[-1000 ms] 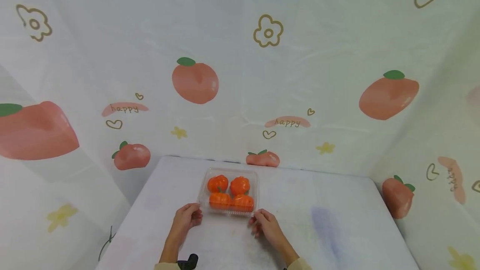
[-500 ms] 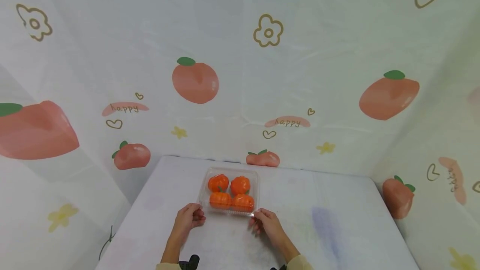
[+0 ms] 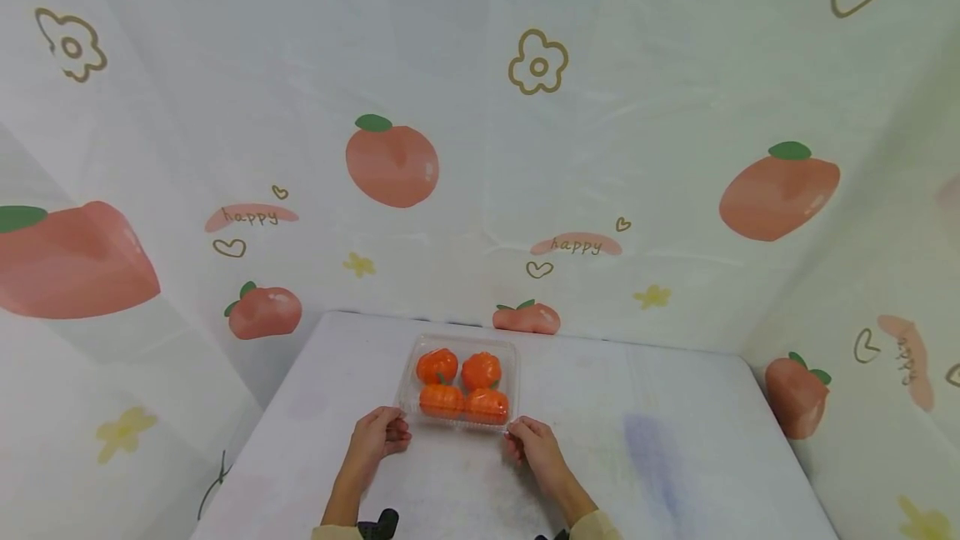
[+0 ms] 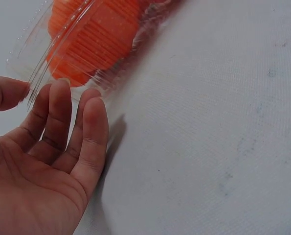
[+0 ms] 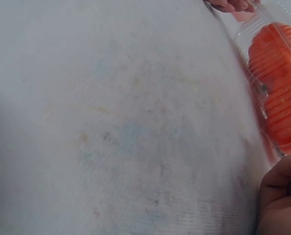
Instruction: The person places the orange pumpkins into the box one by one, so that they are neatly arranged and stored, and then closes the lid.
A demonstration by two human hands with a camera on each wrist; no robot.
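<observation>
A clear plastic clamshell box (image 3: 513,367) sits on the white table, holding several orange, pumpkin-like fruits (image 3: 437,367) with bits of green. At the box's front left corner, my left hand (image 3: 372,438) pinches the rim; in the left wrist view the thumb of the left hand (image 4: 47,161) meets the layered plastic edge (image 4: 42,63), the other fingers loosely bent below it. My right hand (image 3: 540,452) pinches the front right corner with its fingers curled. Only part of the right hand (image 5: 284,196) shows in the right wrist view, its fingertips cut off.
The table (image 3: 600,423) has faint stains and a bluish patch on the right. A white curtain (image 3: 480,190) printed with peaches, hearts and flowers encloses the back and both sides. A thin dark cord (image 3: 213,486) hangs by the left edge.
My right hand's lower fingers have drawn in closer under its thumb. The box has shifted very slightly to the right, and the left hand stays at its corner.
</observation>
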